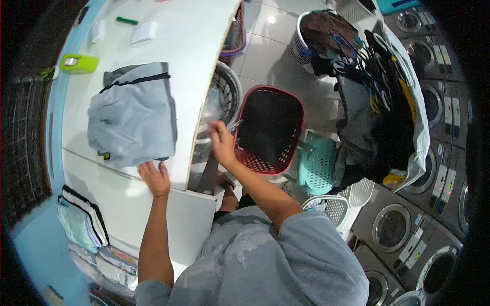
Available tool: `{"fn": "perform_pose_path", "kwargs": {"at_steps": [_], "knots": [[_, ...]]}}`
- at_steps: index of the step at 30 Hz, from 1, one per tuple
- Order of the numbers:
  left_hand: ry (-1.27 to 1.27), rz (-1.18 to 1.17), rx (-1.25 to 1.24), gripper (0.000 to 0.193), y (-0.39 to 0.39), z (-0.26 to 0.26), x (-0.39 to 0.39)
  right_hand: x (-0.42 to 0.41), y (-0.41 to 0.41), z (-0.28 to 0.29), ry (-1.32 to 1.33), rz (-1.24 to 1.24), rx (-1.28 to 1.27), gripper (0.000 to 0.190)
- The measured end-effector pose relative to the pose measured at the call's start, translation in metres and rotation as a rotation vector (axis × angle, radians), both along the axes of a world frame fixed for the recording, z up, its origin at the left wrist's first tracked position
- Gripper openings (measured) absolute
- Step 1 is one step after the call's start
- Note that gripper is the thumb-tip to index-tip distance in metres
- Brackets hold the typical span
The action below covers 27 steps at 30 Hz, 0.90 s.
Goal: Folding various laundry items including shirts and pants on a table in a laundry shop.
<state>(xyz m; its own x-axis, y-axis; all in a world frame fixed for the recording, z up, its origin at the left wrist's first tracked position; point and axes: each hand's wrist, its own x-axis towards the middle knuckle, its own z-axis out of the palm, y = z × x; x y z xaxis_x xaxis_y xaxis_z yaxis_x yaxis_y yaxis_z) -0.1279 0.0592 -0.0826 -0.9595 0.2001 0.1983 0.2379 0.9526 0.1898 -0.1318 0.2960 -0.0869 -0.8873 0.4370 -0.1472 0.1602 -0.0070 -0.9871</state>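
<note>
A neat stack of folded clothes with light grey shorts (134,111) on top lies on the white table (187,49). My left hand (155,178) rests palm down on the table, its fingertips touching the stack's near edge and the thumb apart. Past the table's right edge, my right hand (222,143) is over the floor side, between the table and a red-rimmed basket (302,114). Its fingertips are blurred beside clear plastic (211,109) in front of a grey round basket (231,82); whether they grip the plastic cannot be told.
A yellow-green tape dispenser (80,64), a green pen or marker (127,20) and a white pad (144,33) are on the table. Folded clothes (78,222) lie at lower left. Hangers and dark clothes (375,126) fill the right, near teal baskets (317,166) and front-loading machines (391,228).
</note>
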Motion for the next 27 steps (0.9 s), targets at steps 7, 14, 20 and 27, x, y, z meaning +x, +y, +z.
{"fn": "perform_pose_path", "kwargs": {"at_steps": [7, 14, 20, 27], "knots": [[-0.178, 0.075, 0.031, 0.054, 0.009, 0.003, 0.004, 0.191, 0.126, -0.158, -0.513, -0.253, 0.205, 0.018], [-0.160, 0.115, -0.085, 0.066, -0.035, -0.027, 0.015, 0.195, 0.191, -0.233, -0.512, -0.598, -0.343, 0.055], [-0.194, 0.230, 0.038, 0.061, -0.033, -0.034, 0.017, 0.185, 0.220, -0.260, -0.511, -0.665, -0.282, 0.073], [-0.150, 0.210, 0.260, 0.064, -0.038, -0.036, 0.017, 0.179, 0.235, -0.267, -0.502, -0.648, -0.129, 0.055]]}}
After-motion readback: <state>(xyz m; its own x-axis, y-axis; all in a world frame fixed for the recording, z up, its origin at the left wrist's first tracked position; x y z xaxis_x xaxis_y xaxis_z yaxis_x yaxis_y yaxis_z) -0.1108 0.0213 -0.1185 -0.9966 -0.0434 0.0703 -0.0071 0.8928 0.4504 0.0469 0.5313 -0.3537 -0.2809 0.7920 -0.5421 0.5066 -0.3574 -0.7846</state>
